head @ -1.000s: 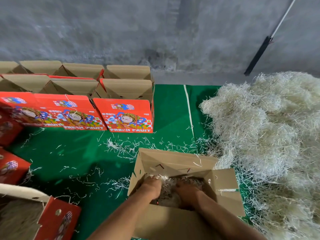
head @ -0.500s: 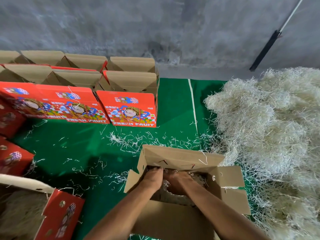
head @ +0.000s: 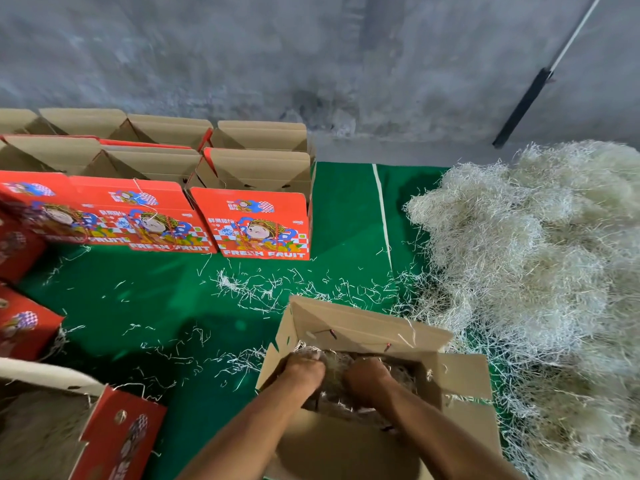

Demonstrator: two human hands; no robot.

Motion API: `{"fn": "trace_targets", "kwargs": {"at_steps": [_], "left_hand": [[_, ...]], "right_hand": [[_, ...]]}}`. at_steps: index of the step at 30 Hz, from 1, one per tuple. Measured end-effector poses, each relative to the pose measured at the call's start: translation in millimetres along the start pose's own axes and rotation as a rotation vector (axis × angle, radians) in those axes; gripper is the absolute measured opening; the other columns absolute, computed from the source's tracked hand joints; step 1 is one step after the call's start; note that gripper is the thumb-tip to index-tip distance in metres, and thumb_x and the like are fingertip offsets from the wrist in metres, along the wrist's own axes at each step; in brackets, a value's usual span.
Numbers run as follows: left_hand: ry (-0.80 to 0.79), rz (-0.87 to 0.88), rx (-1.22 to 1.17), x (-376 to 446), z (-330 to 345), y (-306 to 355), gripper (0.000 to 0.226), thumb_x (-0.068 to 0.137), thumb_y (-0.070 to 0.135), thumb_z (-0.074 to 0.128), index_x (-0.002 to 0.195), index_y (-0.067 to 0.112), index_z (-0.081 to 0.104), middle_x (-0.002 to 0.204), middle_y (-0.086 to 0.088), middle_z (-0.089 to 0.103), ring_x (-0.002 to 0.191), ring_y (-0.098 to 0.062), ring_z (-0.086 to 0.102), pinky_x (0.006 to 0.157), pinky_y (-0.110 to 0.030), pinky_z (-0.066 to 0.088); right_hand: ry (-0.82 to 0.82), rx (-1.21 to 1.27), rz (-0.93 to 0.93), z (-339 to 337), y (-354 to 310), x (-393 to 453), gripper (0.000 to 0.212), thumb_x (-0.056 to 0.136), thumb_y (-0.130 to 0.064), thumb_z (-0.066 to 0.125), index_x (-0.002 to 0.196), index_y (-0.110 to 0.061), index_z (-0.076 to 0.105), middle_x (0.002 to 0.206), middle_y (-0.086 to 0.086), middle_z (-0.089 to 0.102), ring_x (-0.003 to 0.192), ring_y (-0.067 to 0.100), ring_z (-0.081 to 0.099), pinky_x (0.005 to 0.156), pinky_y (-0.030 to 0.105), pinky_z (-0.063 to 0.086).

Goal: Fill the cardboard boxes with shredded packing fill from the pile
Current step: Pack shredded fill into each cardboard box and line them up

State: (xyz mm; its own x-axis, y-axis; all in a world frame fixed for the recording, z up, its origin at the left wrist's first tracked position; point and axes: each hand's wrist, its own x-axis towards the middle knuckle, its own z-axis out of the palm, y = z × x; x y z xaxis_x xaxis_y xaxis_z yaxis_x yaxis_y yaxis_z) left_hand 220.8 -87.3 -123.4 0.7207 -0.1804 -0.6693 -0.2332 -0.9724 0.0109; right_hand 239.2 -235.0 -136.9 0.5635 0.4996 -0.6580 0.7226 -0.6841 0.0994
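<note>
An open brown cardboard box (head: 363, 327) stands on the green mat right in front of me, its flaps spread out. Pale shredded fill (head: 401, 374) lies inside it. Both of my hands are down in the box on that fill, my left hand (head: 304, 372) near the left wall and my right hand (head: 367, 375) beside it. Their fingers point down into the shreds and are hidden. The big pile of shredded fill (head: 536, 271) lies just to the right of the box.
Rows of red "Fresh Fruit" boxes (head: 263, 226) with open brown flaps stand at the back left. Another red box (head: 117, 431) holding fill is at the lower left, with more red boxes (head: 24, 323) beyond it. Loose shreds litter the green mat (head: 156, 306). A black-handled pole (head: 523, 109) leans on the concrete wall.
My hands stayed inside the box, drew together toward its far wall, then spread slightly apart again. My view has tilted a little.
</note>
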Motion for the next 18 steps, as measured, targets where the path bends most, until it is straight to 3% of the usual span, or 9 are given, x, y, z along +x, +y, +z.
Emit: {"fn": "trace_targets", "kwargs": {"at_steps": [3, 6, 9, 11, 16, 18], "left_hand": [[0.049, -0.019, 0.039, 1.3, 1.4, -1.5, 0.051, 0.097, -0.001, 0.047, 0.147, 0.003, 0.040, 0.159, -0.011, 0.028, 0.145, -0.031, 0.029, 0.118, -0.046, 0.028], [0.085, -0.070, -0.039, 6.4, 4.5, 0.2, 0.060, 0.094, -0.005, 0.050, 0.151, 0.006, 0.036, 0.165, -0.010, 0.016, 0.150, -0.032, 0.020, 0.122, -0.046, 0.019], [0.170, -0.075, -0.177, 10.4, 5.2, 3.2, 0.053, 0.093, -0.007, 0.048, 0.143, 0.010, 0.044, 0.156, -0.010, 0.035, 0.140, -0.031, 0.041, 0.118, -0.045, 0.031], [0.204, -0.067, -0.274, 10.9, 4.1, 1.5, 0.047, 0.095, -0.006, 0.046, 0.139, 0.010, 0.046, 0.145, -0.010, 0.047, 0.130, -0.029, 0.051, 0.114, -0.042, 0.037], [0.151, -0.090, -0.329, 9.3, -2.3, -10.3, 0.045, 0.099, 0.002, 0.035, 0.144, 0.009, 0.037, 0.148, -0.017, 0.045, 0.136, -0.033, 0.045, 0.114, -0.043, 0.035], [0.110, -0.061, -0.310, 8.7, -3.7, -7.5, 0.046, 0.099, 0.002, 0.035, 0.145, 0.007, 0.035, 0.149, -0.019, 0.044, 0.136, -0.034, 0.045, 0.114, -0.045, 0.035]], "right_hand": [[-0.077, 0.031, 0.055, 4.4, 8.4, -7.5, 0.034, 0.080, -0.023, 0.072, 0.111, -0.010, 0.070, 0.111, 0.012, 0.072, 0.106, 0.030, 0.069, 0.086, 0.042, 0.058], [-0.086, 0.099, 0.054, -2.5, 15.8, -15.0, 0.043, 0.085, -0.034, 0.069, 0.121, -0.012, 0.067, 0.120, 0.010, 0.069, 0.111, 0.029, 0.066, 0.090, 0.040, 0.054], [0.136, 0.225, 0.045, -16.3, 10.0, -14.6, 0.028, 0.095, -0.028, 0.057, 0.117, -0.012, 0.064, 0.116, 0.012, 0.067, 0.104, 0.031, 0.064, 0.087, 0.044, 0.053], [0.174, 0.223, -0.002, -24.6, 2.7, -9.7, 0.028, 0.099, -0.020, 0.052, 0.124, -0.010, 0.061, 0.120, 0.015, 0.064, 0.099, 0.029, 0.062, 0.086, 0.046, 0.052], [0.191, 0.238, -0.044, -13.4, -17.2, 5.8, 0.075, 0.094, -0.017, 0.064, 0.155, -0.006, 0.024, 0.156, 0.015, 0.034, 0.127, 0.034, 0.056, 0.099, 0.046, 0.052], [0.171, 0.260, 0.025, -8.7, -21.2, 11.6, 0.070, 0.094, -0.013, 0.062, 0.154, -0.003, 0.026, 0.151, 0.018, 0.041, 0.124, 0.037, 0.058, 0.097, 0.048, 0.052]]}}
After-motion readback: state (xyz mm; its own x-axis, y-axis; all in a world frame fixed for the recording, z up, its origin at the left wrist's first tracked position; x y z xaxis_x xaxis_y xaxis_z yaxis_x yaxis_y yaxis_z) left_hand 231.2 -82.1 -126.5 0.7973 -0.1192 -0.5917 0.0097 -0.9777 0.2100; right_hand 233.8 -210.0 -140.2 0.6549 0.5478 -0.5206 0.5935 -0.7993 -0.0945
